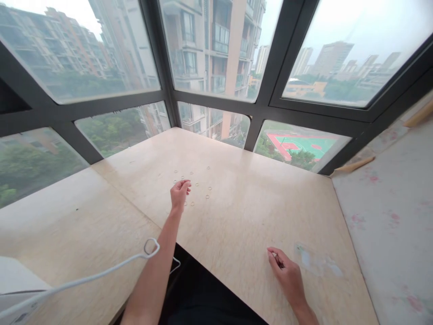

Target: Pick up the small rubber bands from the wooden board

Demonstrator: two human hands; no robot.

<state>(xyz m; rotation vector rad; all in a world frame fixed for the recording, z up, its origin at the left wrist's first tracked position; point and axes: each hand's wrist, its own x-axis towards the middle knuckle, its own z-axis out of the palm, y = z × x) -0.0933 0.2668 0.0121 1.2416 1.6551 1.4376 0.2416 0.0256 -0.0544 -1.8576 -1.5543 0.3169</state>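
My left hand (180, 193) is stretched out over the middle of the pale tabletop, its thumb and fingers pinched together. Whatever may sit between those fingertips is too small to make out. Several small thin rings (210, 188) lie scattered flat around that hand, some to its right, some beyond it. One more ring (192, 203) lies close to its wrist. Further right and nearer to me, my right hand (287, 273) hovers or rests low over the table with curled fingers, thumb near the index finger. Its contents, if any, are hidden. Beside it lies a clear plastic bag (318, 260).
A white cord (101, 272) with a looped end crosses the lower left, in front of my left forearm. A white object (16, 275) stands at the left edge. Dark-framed windows (216, 106) border the table's far side; a flowered wall (389, 225) bounds the right.
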